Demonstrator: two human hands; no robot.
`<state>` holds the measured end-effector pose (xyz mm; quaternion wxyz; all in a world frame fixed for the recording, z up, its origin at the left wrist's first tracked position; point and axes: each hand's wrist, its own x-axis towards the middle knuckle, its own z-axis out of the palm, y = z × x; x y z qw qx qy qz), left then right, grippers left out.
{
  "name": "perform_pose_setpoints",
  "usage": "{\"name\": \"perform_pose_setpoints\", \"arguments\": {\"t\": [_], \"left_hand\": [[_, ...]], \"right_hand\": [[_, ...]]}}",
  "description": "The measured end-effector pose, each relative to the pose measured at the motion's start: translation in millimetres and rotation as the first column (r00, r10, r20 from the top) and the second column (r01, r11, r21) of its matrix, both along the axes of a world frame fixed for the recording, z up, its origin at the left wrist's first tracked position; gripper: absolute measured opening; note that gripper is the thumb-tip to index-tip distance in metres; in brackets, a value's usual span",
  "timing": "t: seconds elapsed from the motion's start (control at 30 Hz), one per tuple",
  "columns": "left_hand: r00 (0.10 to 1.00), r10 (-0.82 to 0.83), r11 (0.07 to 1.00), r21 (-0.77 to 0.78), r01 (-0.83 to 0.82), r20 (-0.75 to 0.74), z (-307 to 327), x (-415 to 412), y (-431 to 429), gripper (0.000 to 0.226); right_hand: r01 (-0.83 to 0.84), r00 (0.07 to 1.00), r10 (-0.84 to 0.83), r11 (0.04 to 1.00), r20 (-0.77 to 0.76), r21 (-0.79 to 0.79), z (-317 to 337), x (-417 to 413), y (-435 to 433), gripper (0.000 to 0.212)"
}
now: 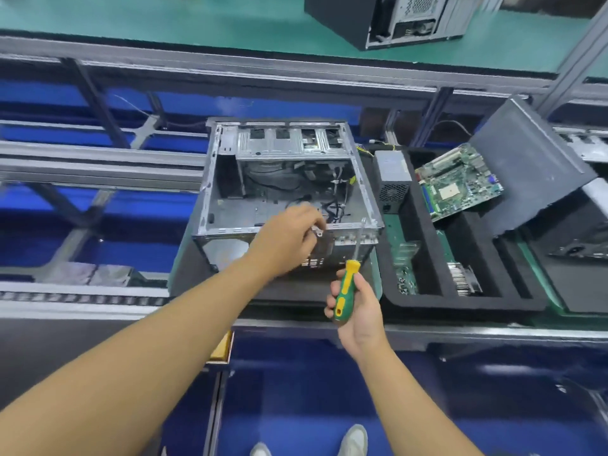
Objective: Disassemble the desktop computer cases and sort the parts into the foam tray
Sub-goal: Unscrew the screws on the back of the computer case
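Hands first: the right hand point(357, 307) curls round a green-and-yellow screwdriver point(346, 287), its blade up by the near rim of the open case point(210, 179), where the left hand point(289, 238) pinches a small metal piece point(317, 232). That case looks nearly gutted: cables and drive cage remain. Just right, the foam tray point(460, 306) already holds a power supply point(393, 177) and a motherboard point(460, 187). On the far counter point(197, 24), a second case point(339, 18) likely waits.
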<state>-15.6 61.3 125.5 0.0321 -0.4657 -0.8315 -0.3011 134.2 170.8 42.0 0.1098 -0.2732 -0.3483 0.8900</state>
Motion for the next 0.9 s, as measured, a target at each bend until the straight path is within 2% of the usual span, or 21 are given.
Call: {"name": "perform_pose_setpoints", "arguments": {"t": [0.03,0.1,0.17,0.2,0.23,0.3,0.47,0.63,0.9], "left_hand": [[0.998,0.045,0.996,-0.072,-0.049,-0.051,-0.4,-11.5,-10.7,0.026],[0.987,0.134,0.931,-0.331,-0.155,-0.085,-5.3,-33.6,-28.1,0.045],[0.977,0.203,0.823,-0.53,-0.203,-0.06,-14.6,-47.3,-41.2,0.055],[0.973,0.227,0.805,-0.554,-0.214,-0.046,-20.7,-51.3,-45.0,0.05],[0.969,0.246,0.808,-0.544,-0.224,-0.033,-26.3,-54.5,-46.6,0.045],[0.961,0.275,0.831,-0.5,-0.243,-0.009,-31.3,-58.5,-46.9,0.041],[0.976,0.219,0.874,-0.448,-0.189,0.016,-32.0,-66.2,-47.1,0.033],[0.977,0.211,0.869,-0.457,-0.192,-0.009,-33.7,-68.0,-47.2,0.036],[0.975,0.222,0.863,-0.466,-0.195,0.003,-32.4,-68.6,-47.5,0.037]], "right_hand": [[0.002,1.0,-0.002,1.0,0.0,0.016,-4.4,-1.7,-8.9,0.027],[-0.003,1.0,0.003,0.996,0.008,0.086,-13.4,-2.2,-23.9,0.025],[-0.054,0.996,0.034,0.964,0.078,0.262,-23.4,1.8,-36.5,0.021],[-0.108,0.987,0.053,0.92,0.154,0.378,-28.0,4.9,-42.9,0.019],[-0.172,0.968,0.058,0.864,0.245,0.472,-32.2,8.2,-48.8,0.019],[-0.262,0.924,0.037,0.788,0.382,0.558,-38.5,13.4,-58.9,0.019],[-0.32,0.857,-0.029,0.753,0.514,0.575,-36.3,4.7,-66.8,0.026],[-0.322,0.841,-0.059,0.745,0.538,0.585,-31.7,-7.5,-71.6,0.038],[-0.269,0.844,-0.109,0.762,0.526,0.589,-33.8,-10.4,-72.9,0.036]]}}
